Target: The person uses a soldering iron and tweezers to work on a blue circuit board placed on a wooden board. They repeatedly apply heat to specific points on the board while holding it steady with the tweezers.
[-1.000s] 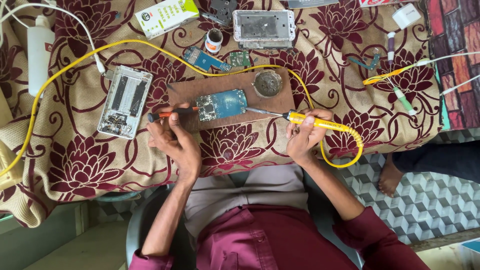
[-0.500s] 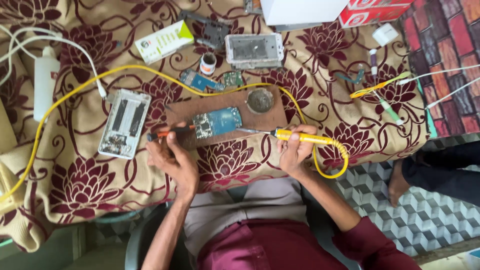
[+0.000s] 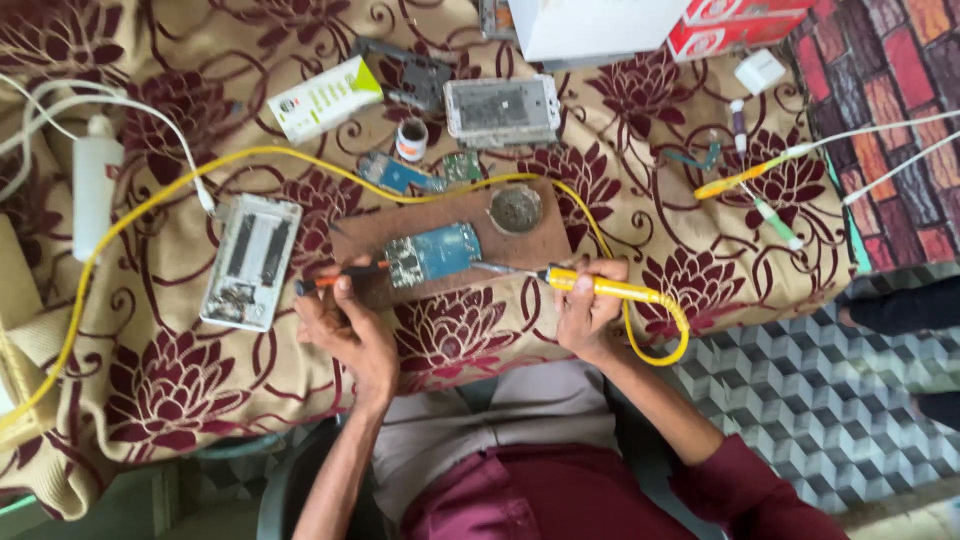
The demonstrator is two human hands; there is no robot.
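From the head camera, looking down: the left hand [image 3: 345, 325] lies near the table's near edge, palm down, wrist bent inward, its fingers [image 3: 335, 292] closed around a thin orange-handled tool [image 3: 340, 278] that points right at the blue phone circuit board [image 3: 435, 254]. The right hand [image 3: 588, 312] comes in from the near edge too, forearm angled up from a maroon sleeve, fingers wrapped around the yellow-handled soldering iron [image 3: 590, 284]; its metal tip reaches left and meets the right end of the board. The board lies flat on a brown wooden block [image 3: 400, 225] in the middle of the table, between the two hands.

A small round metal tin [image 3: 516, 209] holding dark grey residue sits on the block's right part, just behind the iron's tip. A small white pot with a dark opening [image 3: 411, 139] stands behind the block; what is in it cannot be told.

The iron's yellow cord [image 3: 150, 200] loops by the right hand, then runs behind the block toward the left edge. A silver opened phone frame [image 3: 250, 262] lies left of the left hand, a second grey phone shell [image 3: 502, 108] toward the far edge, a white and green carton [image 3: 325, 97] beside it, a white power strip [image 3: 95, 190] at the left edge. All rest on the cream and maroon flowered cloth [image 3: 180, 400] covering the table
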